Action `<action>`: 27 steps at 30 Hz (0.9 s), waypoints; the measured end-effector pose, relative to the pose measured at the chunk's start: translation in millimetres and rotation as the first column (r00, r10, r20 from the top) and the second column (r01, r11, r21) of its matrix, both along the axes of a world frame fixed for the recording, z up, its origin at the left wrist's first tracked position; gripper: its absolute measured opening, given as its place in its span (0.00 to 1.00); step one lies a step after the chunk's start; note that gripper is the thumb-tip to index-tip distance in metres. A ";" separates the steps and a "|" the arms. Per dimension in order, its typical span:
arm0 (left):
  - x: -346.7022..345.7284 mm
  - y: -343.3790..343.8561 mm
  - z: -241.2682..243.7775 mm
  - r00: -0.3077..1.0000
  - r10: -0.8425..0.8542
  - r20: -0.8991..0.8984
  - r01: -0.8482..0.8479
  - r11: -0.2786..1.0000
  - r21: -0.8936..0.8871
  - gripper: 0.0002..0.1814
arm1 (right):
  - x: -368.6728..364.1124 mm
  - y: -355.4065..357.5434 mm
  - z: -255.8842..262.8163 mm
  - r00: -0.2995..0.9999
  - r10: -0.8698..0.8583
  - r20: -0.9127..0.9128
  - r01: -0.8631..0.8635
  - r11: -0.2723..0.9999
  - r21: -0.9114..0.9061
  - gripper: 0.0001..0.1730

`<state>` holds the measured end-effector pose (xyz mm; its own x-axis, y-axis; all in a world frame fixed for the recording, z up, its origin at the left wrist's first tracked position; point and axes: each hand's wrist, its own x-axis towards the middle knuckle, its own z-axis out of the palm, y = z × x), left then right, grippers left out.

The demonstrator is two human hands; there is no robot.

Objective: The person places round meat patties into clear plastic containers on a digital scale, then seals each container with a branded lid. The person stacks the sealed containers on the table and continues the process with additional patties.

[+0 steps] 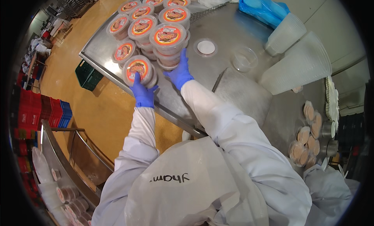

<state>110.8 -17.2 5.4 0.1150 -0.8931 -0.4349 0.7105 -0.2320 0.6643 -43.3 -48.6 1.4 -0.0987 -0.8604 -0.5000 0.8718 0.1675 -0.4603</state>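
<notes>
My left hand (143, 94), in a blue glove, grips a round clear plastic tub (136, 68) with an orange-and-yellow printed lid label. Its thumb lies on the lid, and another tub shows beneath. The blue-gloved right hand (180, 72) is cupped around the lower front and right side of a stack of lidded tubs (168, 37). Behind and left of it stand several more stacks of the same tubs (143, 25), close together on the steel table (192, 94). To the right lie a clear lid with a white disc (206, 47) and an open clear tub (244, 59).
Nested clear tubs (298, 65) lie at the right, near a blue plastic bag (263, 8). Round pinkish slices (305, 138) lie farther right, beside another person's sleeve (327, 182). A green crate (87, 75) is beyond the table edge. More tubs (74, 208) stand at lower left.
</notes>
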 end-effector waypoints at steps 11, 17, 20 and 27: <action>-33.6 -45.5 4.8 0.995 -0.051 0.081 0.056 0.997 -0.058 0.39 | -28.5 -27.5 15.6 0.996 0.071 -0.045 -0.065 0.989 0.136 0.50; -110.3 46.1 43.6 0.924 0.116 0.366 0.042 0.917 -0.396 0.37 | -81.3 133.2 65.1 0.831 -0.291 -0.475 0.013 0.863 -0.505 0.34; -202.2 76.3 132.8 0.305 0.584 0.752 0.439 0.615 -0.655 0.27 | -131.6 215.0 82.1 0.557 -0.527 -0.642 0.283 0.847 -0.450 0.36; -362.7 -19.3 94.8 -0.285 0.407 0.868 0.958 0.153 0.242 0.26 | -291.6 417.7 -4.7 -0.245 -0.516 -0.821 0.913 0.161 -0.374 0.36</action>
<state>-252.0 -36.5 100.2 -0.8735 -0.4816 0.0717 -0.4472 0.8517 0.2730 -334.9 369.1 -3.3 -0.9242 0.3330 0.1869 -0.2104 -0.0357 -0.9770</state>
